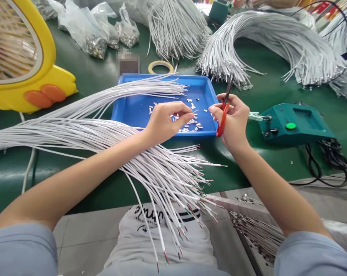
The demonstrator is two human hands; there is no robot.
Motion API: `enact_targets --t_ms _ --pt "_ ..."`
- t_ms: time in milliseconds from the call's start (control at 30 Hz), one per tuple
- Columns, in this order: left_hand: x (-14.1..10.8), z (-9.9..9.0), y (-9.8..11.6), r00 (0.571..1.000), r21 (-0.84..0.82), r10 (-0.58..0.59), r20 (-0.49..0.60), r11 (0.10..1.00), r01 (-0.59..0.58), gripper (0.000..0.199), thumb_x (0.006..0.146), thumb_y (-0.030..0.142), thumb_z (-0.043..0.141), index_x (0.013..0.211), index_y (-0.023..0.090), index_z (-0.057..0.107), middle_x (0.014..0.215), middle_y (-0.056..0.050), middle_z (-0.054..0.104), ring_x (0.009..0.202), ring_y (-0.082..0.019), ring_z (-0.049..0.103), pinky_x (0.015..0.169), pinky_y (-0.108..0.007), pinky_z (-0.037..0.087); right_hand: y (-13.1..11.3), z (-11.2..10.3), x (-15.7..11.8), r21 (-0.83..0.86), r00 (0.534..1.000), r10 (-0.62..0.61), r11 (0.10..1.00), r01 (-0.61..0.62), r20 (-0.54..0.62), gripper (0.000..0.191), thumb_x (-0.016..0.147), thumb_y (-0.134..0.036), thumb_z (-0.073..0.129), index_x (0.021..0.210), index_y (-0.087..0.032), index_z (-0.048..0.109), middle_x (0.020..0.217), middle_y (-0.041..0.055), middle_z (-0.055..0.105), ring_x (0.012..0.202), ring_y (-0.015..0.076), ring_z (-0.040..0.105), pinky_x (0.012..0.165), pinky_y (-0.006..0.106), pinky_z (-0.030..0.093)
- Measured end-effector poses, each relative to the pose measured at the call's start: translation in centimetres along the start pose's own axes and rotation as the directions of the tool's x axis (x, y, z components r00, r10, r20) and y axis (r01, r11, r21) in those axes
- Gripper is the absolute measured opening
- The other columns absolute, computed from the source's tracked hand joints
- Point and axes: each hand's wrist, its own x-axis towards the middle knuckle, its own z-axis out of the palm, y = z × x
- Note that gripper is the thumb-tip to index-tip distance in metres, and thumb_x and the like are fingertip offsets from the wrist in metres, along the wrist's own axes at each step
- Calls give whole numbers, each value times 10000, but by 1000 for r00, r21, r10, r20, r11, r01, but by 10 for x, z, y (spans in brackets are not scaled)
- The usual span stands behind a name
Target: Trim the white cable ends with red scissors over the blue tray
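Note:
Over the blue tray (pixel 212 96), my left hand (pixel 169 119) pinches the end of a white cable, whose thin wire tip shows past the fingertips. My right hand (pixel 233 115) holds red-handled scissors (pixel 223 117), with the dark blades pointing up and away. Its thumb and forefinger are close together near the tray's right side; whether they also hold something is too small to tell. Small cut white pieces (pixel 192 124) lie scattered in the tray. One bundle of white cables (pixel 150 89) rests across the tray's left part. Another cable bundle (pixel 167 172) fans out under my left forearm and over the table edge.
A green machine (pixel 297 122) with a clip and black cord stands at right. Yellow tape roll (pixel 161 67), bags of metal parts (pixel 95 42) and grey cable bundles (pixel 173 30) lie behind the tray. A yellow fan (pixel 51 78) stands at left. More cables (pixel 256 234) lie below the table.

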Motion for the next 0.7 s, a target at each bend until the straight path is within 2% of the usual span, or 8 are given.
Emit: enact_targets --t_ms 133,200,300,367,433,567,633,700 --pt "-2 0 -1 994 -18 102 -46 995 -103 172 873 212 572 763 123 669 682 -27 633 593 -83 538 567 -194 438 3 0 0 4 1000 20 1000 -20 -1 207 704 -185 676 897 -227 612 647 -43 610 489 82 467 472 248 375" --pt "-4 1 1 982 53 175 -66 984 -171 174 886 199 546 791 121 670 675 -31 616 594 -85 529 559 -196 428 4 0 0 15 1000 26 1000 -27 7 203 710 -200 674 901 -228 614 650 -42 614 499 88 476 483 251 382" --pt "-8 3 8 955 204 298 -6 935 -291 192 899 198 509 812 131 667 679 -32 617 590 -84 530 557 -195 424 5 -1 1 31 999 26 999 -27 18 210 711 -222 677 913 -230 617 660 -46 622 508 88 484 495 249 387" --pt "-11 6 15 923 316 372 93 868 -382 225 903 196 482 778 141 660 663 -23 622 556 -75 524 506 -193 384 4 -1 1 44 1000 30 999 -30 4 215 701 -219 680 908 -225 621 656 -51 622 508 82 486 502 241 389" --pt "-14 8 24 880 413 411 240 777 -476 274 916 207 454 730 150 648 640 -11 623 495 -69 503 435 -218 294 3 -1 1 54 999 35 998 -34 -14 222 688 -211 686 901 -222 625 650 -52 623 510 79 492 506 233 394" --pt "-14 6 41 782 485 309 541 645 -591 299 924 197 459 663 144 596 600 -10 604 392 -82 454 413 -282 125 3 0 2 62 999 38 997 -37 -20 265 646 -180 725 893 -219 639 646 -44 637 517 85 505 513 233 410" --pt "-13 5 48 739 472 268 618 624 -622 250 902 140 477 681 138 594 602 -16 600 409 -105 486 416 -288 104 5 -1 3 88 999 50 995 -48 -18 276 627 -161 741 882 -217 653 644 -33 643 514 90 505 499 237 402" --pt "-15 6 54 714 438 257 651 641 -630 199 875 90 497 722 136 616 635 -19 614 451 -122 531 399 -290 119 6 -1 4 121 997 73 990 -69 -25 285 604 -134 756 862 -219 673 641 -16 648 507 95 502 474 245 379"
